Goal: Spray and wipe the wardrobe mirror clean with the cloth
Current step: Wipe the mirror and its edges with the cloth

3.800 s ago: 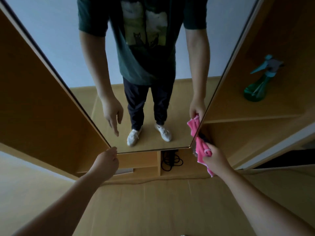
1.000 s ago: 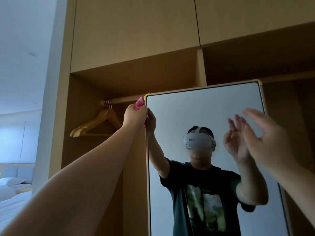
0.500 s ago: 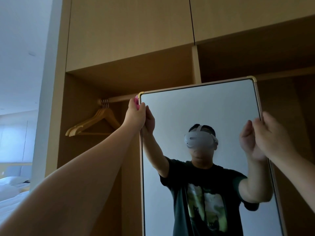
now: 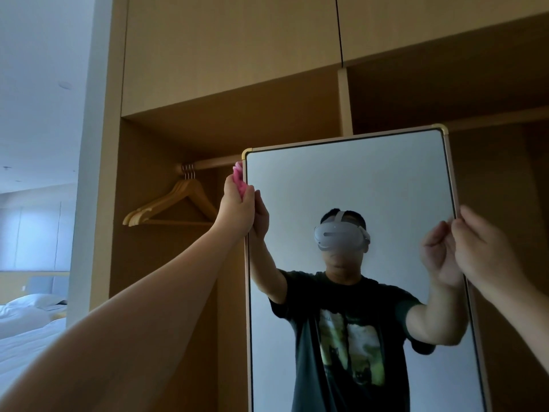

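Note:
The wardrobe mirror (image 4: 356, 179) stands tall in a thin pale frame with gold corners, and its glass reflects me. My left hand (image 4: 236, 209) is raised to the mirror's left edge just below the top corner. It grips a bunched pink cloth (image 4: 239, 181), which touches the frame. My right hand (image 4: 481, 251) is at the right edge at head height, fingers curled round the frame. The spray bottle is out of view.
Wooden hangers (image 4: 175, 203) hang on a rail (image 4: 208, 165) in the open wardrobe bay just left of the mirror. Closed cabinet doors (image 4: 231, 49) run above. A white bed (image 4: 26, 322) lies far left, beyond the wardrobe side panel.
The view rose from the mirror's bottom to its top, and the cloth went from my right hand to my left. In the last second my open right hand closed round the right edge.

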Motion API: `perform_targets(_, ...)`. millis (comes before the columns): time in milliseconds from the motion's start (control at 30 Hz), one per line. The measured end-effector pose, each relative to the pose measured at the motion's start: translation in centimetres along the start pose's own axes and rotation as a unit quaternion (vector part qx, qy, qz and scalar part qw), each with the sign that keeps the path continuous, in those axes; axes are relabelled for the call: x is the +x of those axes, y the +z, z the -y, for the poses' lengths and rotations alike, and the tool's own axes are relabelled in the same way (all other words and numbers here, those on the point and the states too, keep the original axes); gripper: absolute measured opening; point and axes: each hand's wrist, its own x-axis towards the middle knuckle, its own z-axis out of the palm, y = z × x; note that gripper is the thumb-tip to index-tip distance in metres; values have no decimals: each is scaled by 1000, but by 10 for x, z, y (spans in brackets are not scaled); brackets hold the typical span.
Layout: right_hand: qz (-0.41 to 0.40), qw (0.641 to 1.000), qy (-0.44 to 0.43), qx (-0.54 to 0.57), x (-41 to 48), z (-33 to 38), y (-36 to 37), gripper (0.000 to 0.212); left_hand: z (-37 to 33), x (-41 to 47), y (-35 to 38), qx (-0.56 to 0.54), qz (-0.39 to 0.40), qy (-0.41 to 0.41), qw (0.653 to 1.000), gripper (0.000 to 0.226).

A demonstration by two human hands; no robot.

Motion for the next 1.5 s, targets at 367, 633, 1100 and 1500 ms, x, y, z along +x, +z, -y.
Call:
perform_targets(367,2,999,29,30,-19,-13,0,45,11,-25,-9,34,22,-15,999,38)
perform_targets(633,7,999,42,10,-24,-45,1,44,14,-43,-18,-2,68,4,998,50)
perform_targets(1100,4,998,35,44,-50,-60,6,21,34,-71,-27,-9,85,-6,996,48)
perform_targets(1500,57,996,57,29,-73,-65,-3,19,42,-107,-24,40,91,19,995,51)
